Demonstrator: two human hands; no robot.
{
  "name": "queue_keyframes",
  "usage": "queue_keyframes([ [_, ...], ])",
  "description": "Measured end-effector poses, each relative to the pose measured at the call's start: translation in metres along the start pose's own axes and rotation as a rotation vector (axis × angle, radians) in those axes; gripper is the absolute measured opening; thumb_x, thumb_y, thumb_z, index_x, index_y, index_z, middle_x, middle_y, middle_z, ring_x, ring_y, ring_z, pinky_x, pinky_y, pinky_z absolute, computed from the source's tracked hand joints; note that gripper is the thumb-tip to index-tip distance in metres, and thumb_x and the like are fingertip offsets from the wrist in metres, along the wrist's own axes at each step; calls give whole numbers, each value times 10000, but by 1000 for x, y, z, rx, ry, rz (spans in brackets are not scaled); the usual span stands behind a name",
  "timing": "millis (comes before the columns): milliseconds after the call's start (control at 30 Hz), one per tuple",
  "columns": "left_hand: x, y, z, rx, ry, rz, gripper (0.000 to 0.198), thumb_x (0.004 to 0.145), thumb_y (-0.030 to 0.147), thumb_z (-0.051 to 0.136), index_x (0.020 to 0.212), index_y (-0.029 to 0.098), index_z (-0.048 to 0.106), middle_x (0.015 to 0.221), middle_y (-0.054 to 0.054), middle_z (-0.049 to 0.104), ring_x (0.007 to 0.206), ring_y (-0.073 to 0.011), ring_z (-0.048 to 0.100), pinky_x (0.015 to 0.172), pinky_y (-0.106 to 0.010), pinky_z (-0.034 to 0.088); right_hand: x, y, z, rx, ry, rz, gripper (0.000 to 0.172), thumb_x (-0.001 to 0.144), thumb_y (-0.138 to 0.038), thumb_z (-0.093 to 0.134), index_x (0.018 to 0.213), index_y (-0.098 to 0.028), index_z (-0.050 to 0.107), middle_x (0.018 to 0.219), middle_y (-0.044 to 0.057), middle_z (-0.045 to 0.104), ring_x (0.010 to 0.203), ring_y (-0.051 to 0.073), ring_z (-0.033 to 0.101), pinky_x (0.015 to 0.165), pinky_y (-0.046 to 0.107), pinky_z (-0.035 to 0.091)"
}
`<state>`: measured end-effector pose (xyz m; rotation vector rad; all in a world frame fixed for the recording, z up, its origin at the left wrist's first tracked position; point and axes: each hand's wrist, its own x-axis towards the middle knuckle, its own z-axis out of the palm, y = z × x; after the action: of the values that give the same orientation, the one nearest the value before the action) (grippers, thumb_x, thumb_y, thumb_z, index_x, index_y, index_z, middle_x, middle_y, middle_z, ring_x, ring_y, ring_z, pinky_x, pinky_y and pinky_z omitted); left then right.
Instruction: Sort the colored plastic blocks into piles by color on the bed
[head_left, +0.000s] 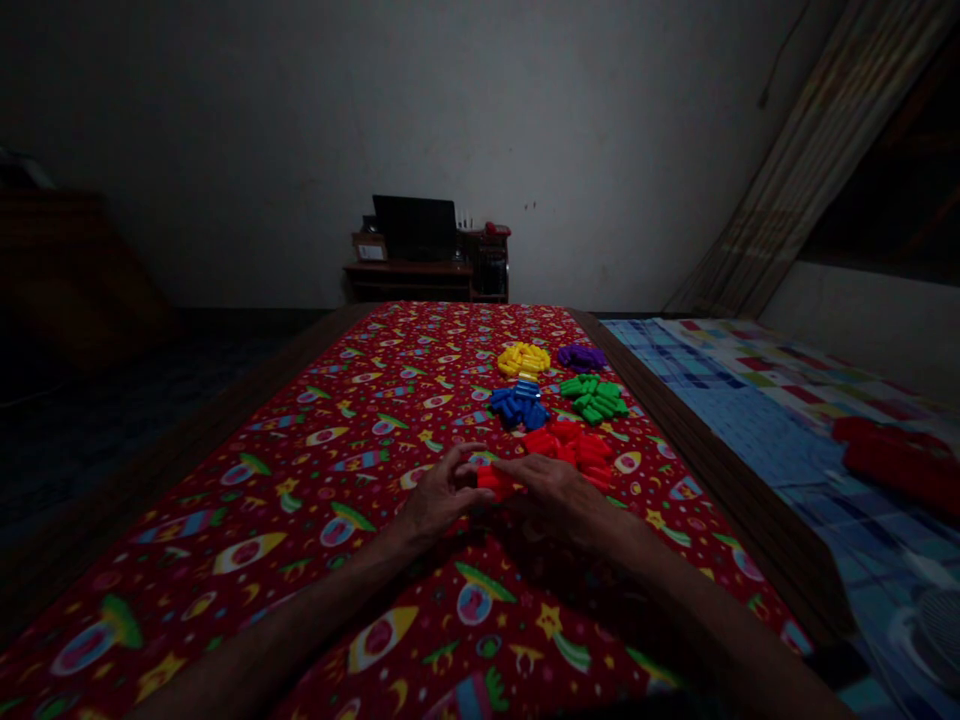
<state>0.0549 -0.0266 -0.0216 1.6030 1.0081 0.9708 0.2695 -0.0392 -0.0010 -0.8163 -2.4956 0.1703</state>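
Small red plastic pieces (495, 483) sit between my two hands, low over the patterned cloth. My left hand (448, 487) curves around their left end, with the thumb and fingers closing on them. Over their right side lies my right hand (553, 488), its fingers bent down onto the same pieces; its palm and some fingertips are hidden. Just beyond it is a heap of more red pieces (574, 445), partly covered by that hand. How many pieces the hands hold cannot be made out.
Beyond are piles of blue pieces (519, 405), green pieces (596, 398), yellow pieces (523, 358) and purple pieces (581, 357). A red cartoon-print cloth (300, 500) covers the surface. A dark monitor (415, 228) stands by the wall; a fan (937, 625) is at right.
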Motion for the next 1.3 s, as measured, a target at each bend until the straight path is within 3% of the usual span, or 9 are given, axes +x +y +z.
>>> queue_keyframes([
  [100, -1, 4, 0, -115, -38, -61, 567, 740, 511, 653, 1178, 196, 478, 813, -11, 670, 667, -176, 674, 606, -309, 552, 0, 5, -9, -112, 80, 76, 350, 874, -237, 570, 1220, -187, 571, 1035, 121, 682, 881, 202, 636, 740, 288, 487],
  [200, -1, 6, 1, -127, -18, -46, 521, 828, 578, 535, 1153, 173, 497, 819, -46, 675, 633, -153, 656, 583, -286, 537, -3, 17, -40, -180, 200, 257, 238, 915, -306, 498, 1050, -176, 645, 912, 94, 700, 759, 172, 628, 669, 250, 441],
  [333, -1, 3, -1, -43, -24, 7, 444, 867, 531, 506, 1094, 153, 550, 811, -55, 672, 632, -142, 645, 594, -281, 535, -20, 50, -72, -293, 263, 577, 428, 924, -441, 433, 711, -139, 647, 569, 39, 598, 508, 112, 496, 506, 233, 301],
  [467, -5, 3, -4, 187, -41, 72, 334, 916, 418, 434, 1062, 162, 591, 838, -52, 676, 694, -156, 658, 678, -317, 556, -43, 83, -68, -290, 156, 635, 515, 899, -529, 414, 592, -156, 592, 516, 19, 532, 489, 106, 448, 470, 239, 258],
  [667, 4, 8, 10, 526, -36, 387, 323, 941, 289, 405, 1219, 200, 542, 1230, -114, 593, 1152, -228, 560, 1002, -426, 459, -47, 91, -57, -218, 149, 641, 572, 904, -573, 367, 502, -193, 516, 463, -1, 462, 437, 107, 418, 428, 246, 266],
  [833, 32, -5, 47, 659, -82, 494, 518, 939, 364, 449, 1421, 223, 324, 1449, -149, 383, 1379, -281, 319, 1115, -523, 317, -36, 80, -56, -198, 272, 582, 507, 942, -502, 331, 695, -185, 639, 575, 37, 591, 530, 154, 554, 495, 256, 387],
  [1000, 44, -6, 81, 734, -95, 503, 634, 938, 409, 452, 1479, 221, 181, 1488, -176, 304, 1415, -332, 218, 1123, -594, 237, -31, 69, -53, -61, 247, 512, 381, 958, -413, 366, 927, -196, 678, 820, 78, 707, 732, 189, 664, 662, 286, 507],
  [1133, 42, 6, 89, 754, -104, 506, 634, 939, 369, 463, 1482, 201, 182, 1507, -194, 263, 1414, -334, 211, 1128, -584, 230, -34, 71, -53, -66, 241, 504, 343, 941, -392, 423, 1072, -194, 670, 974, 115, 720, 879, 213, 676, 778, 334, 525],
  [1300, 41, 12, 89, 737, -128, 543, 601, 942, 327, 462, 1476, 225, 207, 1508, -174, 265, 1415, -319, 211, 1133, -567, 240, -38, 81, -50, -108, 189, 537, 352, 931, -389, 439, 1059, -179, 691, 964, 115, 730, 867, 214, 682, 769, 335, 522],
])
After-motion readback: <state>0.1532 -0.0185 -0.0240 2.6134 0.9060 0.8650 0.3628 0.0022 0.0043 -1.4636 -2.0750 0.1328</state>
